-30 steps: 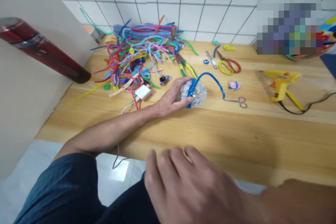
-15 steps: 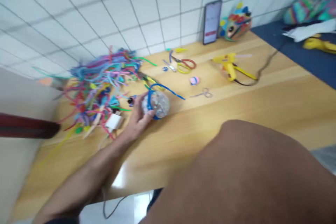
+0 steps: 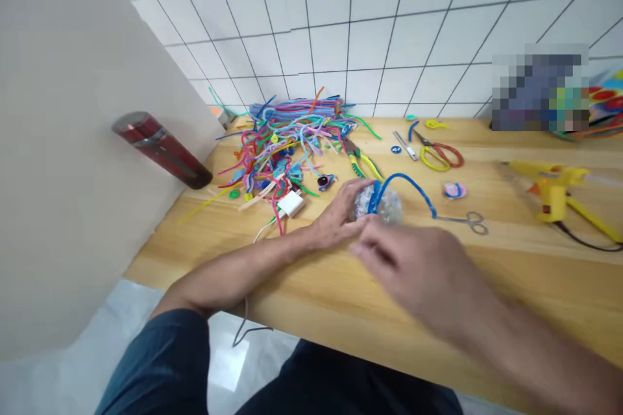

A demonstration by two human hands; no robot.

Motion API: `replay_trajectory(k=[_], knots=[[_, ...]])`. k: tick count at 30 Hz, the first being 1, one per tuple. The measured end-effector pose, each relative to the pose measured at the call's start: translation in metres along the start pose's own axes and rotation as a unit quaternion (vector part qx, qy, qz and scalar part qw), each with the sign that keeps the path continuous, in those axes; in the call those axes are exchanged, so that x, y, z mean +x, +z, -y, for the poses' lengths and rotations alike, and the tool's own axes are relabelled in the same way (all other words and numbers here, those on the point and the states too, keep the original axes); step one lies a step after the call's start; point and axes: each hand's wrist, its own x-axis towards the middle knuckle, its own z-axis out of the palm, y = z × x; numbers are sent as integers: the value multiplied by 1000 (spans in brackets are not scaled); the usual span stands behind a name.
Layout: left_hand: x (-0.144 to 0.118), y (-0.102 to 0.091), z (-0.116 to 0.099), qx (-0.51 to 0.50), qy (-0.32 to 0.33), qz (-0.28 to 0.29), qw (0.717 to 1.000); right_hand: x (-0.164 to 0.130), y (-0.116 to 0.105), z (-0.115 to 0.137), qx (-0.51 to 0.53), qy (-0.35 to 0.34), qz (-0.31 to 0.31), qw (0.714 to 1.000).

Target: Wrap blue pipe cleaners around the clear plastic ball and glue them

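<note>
left hand (image 3: 341, 220) wrapped round the sparkly ball (image 3: 384, 204) mid table (image 3: 511, 272), blue pipe cleaner (image 3: 413, 185) looped over it and trailing off right, right hand (image 3: 418, 272) blurry just in front, loose-fingered, holding nothing.

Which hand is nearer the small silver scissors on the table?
Right. The right hand is blurred, just below-left of the small silver scissors, not touching them. The left hand is further left, holding the glittery ball with a blue pipe cleaner.
</note>
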Motion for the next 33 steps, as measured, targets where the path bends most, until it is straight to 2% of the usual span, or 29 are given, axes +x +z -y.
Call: replay_trajectory(k=[1, 3, 5, 7, 11, 21, 24, 26, 30, 33], knots=[[0, 1, 1, -2, 6, -4, 1000, 0, -11, -14, -10, 22, -3, 1000], [1, 2, 0, -4, 12, -5, 1000, 3, -22, -42, 21, 88, -73, 993], [0, 2, 0, -2, 19, -6, 1000, 9, -17, -63, 60, 107, -93, 988], [0, 3, 0, 2, 28, -10, 1000, 14, -3, -75, 81, 94, -107, 986], [0, 6, 1, 3, 44, -16, 999, 17, 13, -76, 68, 45, -149, 986], [-1, 4, -2, 5, 48, 12, 999, 18, 8, -76, 28, 24, -152, 988], [-1, 4, -2, -2, 41, 14, 999, 16, 7, -71, 16, -34, -159, 987], [-1, 5, 0, -9, 42, 8, 999, 11, 6, -65, -14, -111, -153, 982], [-2, 5, 7, -6, 68, -25, 997, 1, 6, -51, -103, -255, -88, 958], [-2, 5, 11, 21, 81, -53, 995, -8, 4, -44, -158, -299, -65, 939]])
